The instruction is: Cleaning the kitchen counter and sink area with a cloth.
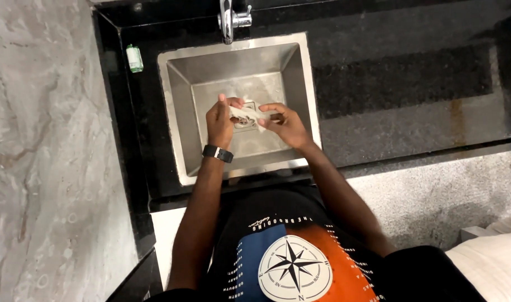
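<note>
Over the steel sink (177,112) both of my hands grip a pale cloth (250,113) twisted into a short rope between them. My left hand (220,120), with a black watch on its wrist, is closed on the cloth's left end. My right hand (287,124) is closed on its right end. The cloth hangs above the sink's drain (244,123). A chrome tap (228,19) stands at the sink's far rim, and no water is visibly running.
Black stone counter (412,84) surrounds the sink and stretches to the right. A small green and white bottle (134,58) lies on the counter left of the sink. Grey marbled floor or wall (43,151) fills the left side. White fabric (490,257) sits at the lower right.
</note>
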